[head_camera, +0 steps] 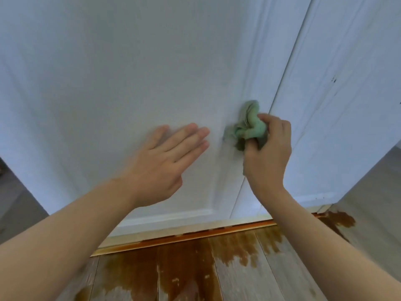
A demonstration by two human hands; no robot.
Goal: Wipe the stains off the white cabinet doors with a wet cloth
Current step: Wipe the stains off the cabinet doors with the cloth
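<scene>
Two white cabinet doors fill the view: the left door [130, 72] and the right door [347, 105], split by a narrow seam. My right hand [269, 153] grips a bunched green cloth [249, 124] and presses it on the left door's right edge, just left of the seam. Flat on the left door's panel lies my left hand [165, 157], fingers straight, a short way left of the cloth. Small dark specks [334, 80] mark the right door.
Below the doors runs an orange-brown threshold strip [195, 235]. The wooden floor [217, 268] in front has worn grey boards with brown patches. Grey floor shows at the far left and right of the cabinet.
</scene>
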